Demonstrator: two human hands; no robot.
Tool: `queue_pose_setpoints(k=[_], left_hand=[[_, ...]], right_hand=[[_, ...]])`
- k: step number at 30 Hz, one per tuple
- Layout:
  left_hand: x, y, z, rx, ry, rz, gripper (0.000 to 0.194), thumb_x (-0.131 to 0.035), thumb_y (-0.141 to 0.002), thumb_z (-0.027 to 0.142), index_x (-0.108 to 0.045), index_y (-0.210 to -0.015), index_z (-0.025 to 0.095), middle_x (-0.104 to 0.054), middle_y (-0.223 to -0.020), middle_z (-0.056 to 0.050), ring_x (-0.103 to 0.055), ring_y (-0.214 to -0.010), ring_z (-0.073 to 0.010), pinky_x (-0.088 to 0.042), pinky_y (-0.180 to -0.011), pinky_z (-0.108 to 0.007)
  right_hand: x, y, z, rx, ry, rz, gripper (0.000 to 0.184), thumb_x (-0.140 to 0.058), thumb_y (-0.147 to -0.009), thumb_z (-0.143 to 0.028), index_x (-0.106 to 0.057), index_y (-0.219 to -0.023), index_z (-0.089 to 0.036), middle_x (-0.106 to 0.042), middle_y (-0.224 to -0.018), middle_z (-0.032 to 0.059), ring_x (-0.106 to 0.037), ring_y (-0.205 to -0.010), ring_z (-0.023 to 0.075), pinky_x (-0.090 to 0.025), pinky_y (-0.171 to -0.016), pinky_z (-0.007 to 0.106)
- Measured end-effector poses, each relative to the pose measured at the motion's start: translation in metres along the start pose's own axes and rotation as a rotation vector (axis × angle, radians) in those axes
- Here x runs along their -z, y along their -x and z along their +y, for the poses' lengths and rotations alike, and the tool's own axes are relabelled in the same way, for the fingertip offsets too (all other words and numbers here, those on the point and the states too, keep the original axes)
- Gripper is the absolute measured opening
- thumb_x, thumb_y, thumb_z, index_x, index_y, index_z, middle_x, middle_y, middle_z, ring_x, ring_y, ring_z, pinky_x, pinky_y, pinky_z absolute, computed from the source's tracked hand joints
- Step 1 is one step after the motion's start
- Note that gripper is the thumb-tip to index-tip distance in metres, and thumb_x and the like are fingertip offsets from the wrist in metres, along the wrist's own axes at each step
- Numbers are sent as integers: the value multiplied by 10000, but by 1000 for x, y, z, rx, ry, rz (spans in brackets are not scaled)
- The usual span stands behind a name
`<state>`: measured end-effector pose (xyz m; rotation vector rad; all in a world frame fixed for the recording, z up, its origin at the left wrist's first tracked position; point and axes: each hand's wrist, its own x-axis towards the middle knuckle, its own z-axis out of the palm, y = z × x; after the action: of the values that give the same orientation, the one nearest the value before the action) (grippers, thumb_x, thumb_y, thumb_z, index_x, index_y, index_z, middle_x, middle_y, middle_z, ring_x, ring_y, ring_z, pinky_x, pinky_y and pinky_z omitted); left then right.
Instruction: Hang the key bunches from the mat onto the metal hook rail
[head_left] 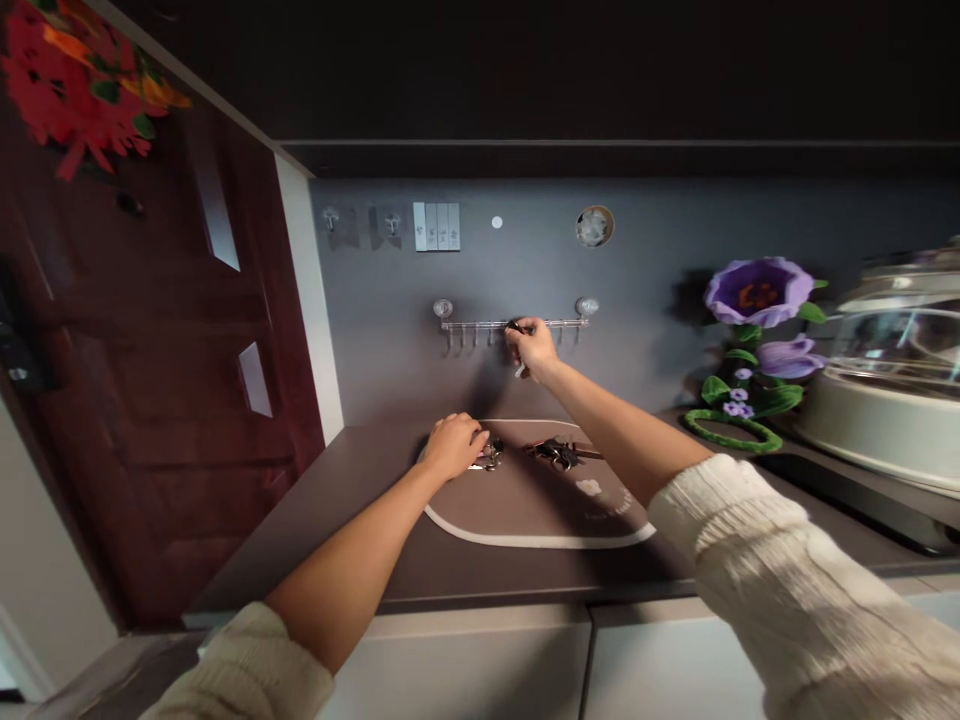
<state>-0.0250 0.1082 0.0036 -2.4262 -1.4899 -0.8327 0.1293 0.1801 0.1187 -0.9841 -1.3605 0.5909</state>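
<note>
Our right hand [534, 348] pinches a dark item [514, 326] up high, because the hooks [475, 335] sit there; our left hand [451, 446] partly covers keys [493, 455] on the mat [510, 515], grip unclear.

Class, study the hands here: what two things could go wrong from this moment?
The rail hangs on what look like suction cups; a push from the right hand might loosen it. The small dark item in that hand could slip and drop toward the mat.
</note>
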Motion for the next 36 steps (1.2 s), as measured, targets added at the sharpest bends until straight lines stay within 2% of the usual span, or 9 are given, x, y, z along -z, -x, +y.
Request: queue_pose_setpoints(k=[6, 11, 16, 22, 25, 29, 31, 33, 36], left_hand=[[0, 2, 0, 21, 145, -28, 316, -406, -809, 352, -655, -919, 191, -629, -938, -66, -547, -892, -177, -409, -809, -285], [2, 6, -1, 6, 217, -8, 317, -415, -802, 358, -655, -919, 187, -627, -929, -62, -546, -900, -173, -409, -829, -285], [4, 9, -1, 40, 304, 67, 312, -447, -786, 357, -639, -939, 164, -612, -971, -67, -541, -937, -170, -401, -870, -294], [25, 13, 17, 143, 602, 109, 269, -505, -753, 358, -617, -886, 152, -592, -964, -63, -557, -834, -139, -449, -768, -273], [42, 10, 30, 201, 826, 93, 251, -526, -736, 388, -573, -794, 148, -586, -764, -22, -533, -668, -106, -443, -642, -242], [63, 2, 45, 210, 1075, 87, 325, -543, -728, 437, -456, -608, 148, -464, -520, 32, -429, -476, -57, -358, -518, -200], [74, -1, 53, 208, 1211, 37, 396, -552, -718, 473, -379, -549, 160, -374, -449, 56, -342, -400, -38, -290, -448, -192], [86, -3, 60, 189, 1334, -93, 480, -525, -722, 528, -291, -496, 175, -272, -391, 75, -264, -354, -29, -237, -409, -190], [99, -3, 68, 215, 1481, -259, 576, -384, -727, 654, -197, -449, 185, -169, -342, 76, -184, -314, -28, -162, -370, -189]], right_hand=[[44, 52, 20, -106, 62, -382, 262, -611, -671, -196, -448, -875, -211, -494, -596, -68, -433, -416, 57, -356, -345, 162], [74, 77, 36, -76, 160, -652, 328, -689, -608, -266, -541, -888, -177, -569, -709, -22, -526, -575, 82, -447, -531, 210], [92, 74, 33, 41, 384, -563, 258, -702, -593, -292, -631, -805, -162, -623, -743, 20, -548, -655, 114, -441, -638, 247], [100, 80, 3, -68, 389, -816, 201, -665, -640, -315, -619, -704, -130, -602, -569, 24, -543, -511, 121, -422, -508, 239], [101, 84, -19, -102, 329, -734, 187, -658, -668, -300, -595, -707, -128, -606, -583, 39, -543, -503, 118, -406, -474, 225], [99, 86, -43, -106, 166, -569, 196, -620, -722, -321, -564, -710, -134, -600, -623, 41, -514, -503, 90, -393, -469, 209], [97, 90, -53, -95, 128, -591, 233, -617, -724, -357, -559, -697, -133, -576, -597, 30, -478, -484, 74, -370, -456, 200], [93, 96, -59, -117, 85, -688, 318, -594, -722, -438, -549, -656, -130, -541, -553, 18, -434, -461, 62, -333, -430, 191], [86, 104, -60, -215, -68, -828, 529, -424, -726, -639, -450, -515, -154, -399, -424, -24, -318, -391, 47, -248, -375, 190]])
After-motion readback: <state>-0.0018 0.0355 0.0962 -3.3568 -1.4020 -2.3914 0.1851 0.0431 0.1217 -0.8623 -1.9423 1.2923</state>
